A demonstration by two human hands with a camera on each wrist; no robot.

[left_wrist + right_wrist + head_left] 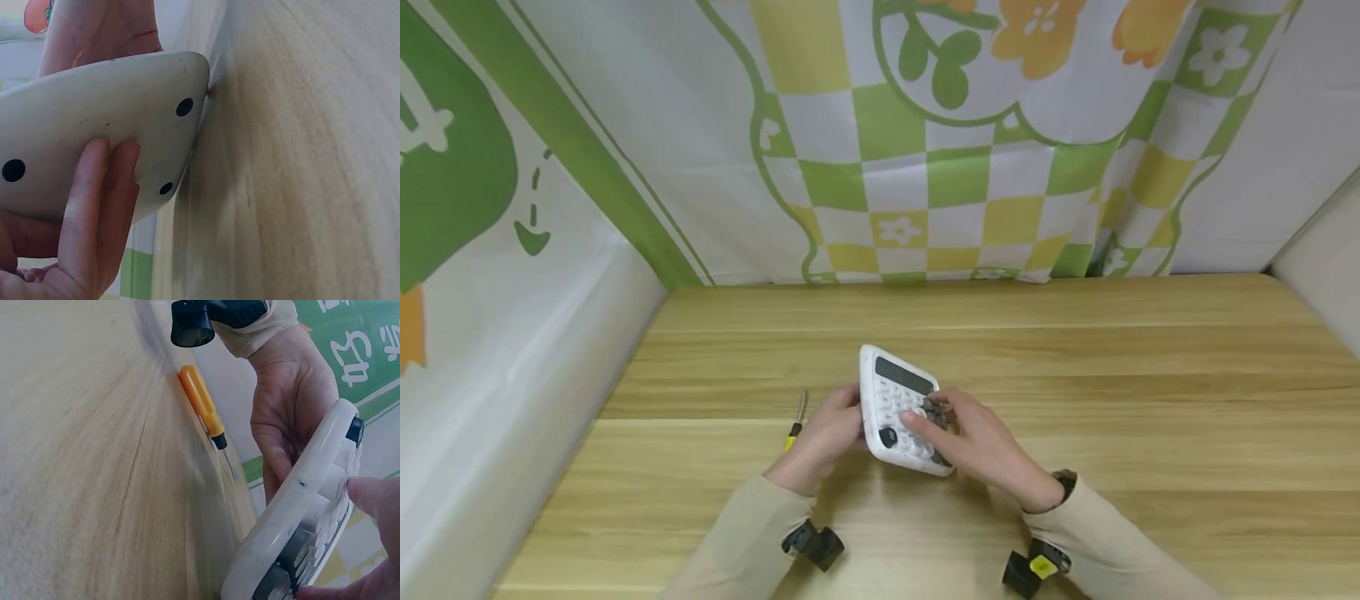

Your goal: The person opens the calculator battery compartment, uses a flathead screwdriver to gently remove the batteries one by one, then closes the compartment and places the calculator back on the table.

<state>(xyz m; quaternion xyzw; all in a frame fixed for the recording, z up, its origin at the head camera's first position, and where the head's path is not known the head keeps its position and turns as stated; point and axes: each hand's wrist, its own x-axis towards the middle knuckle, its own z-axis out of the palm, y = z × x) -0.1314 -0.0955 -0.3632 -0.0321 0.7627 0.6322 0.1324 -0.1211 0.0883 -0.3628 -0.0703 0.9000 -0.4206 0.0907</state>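
A white calculator (891, 408) with a dark display, round white and dark keys, and one black key at the lower left corner is tilted up over the table. My left hand (831, 429) grips its left edge, with two fingers pressed flat on the pale back (69, 112), between round black feet. My right hand (992, 437) lies over the key face; its thumb (369, 490) touches the white keys and another finger reaches the dark keys (294, 556). The calculator's lower edge is close against the tabletop in the left wrist view.
A screwdriver (201, 403) with a yellow-orange handle and black collar lies on the wooden table (1112, 375), just left of my left hand. A green, yellow and white patterned cloth (925, 167) hangs along the table's back edge, and a white one (550, 375) at the left.
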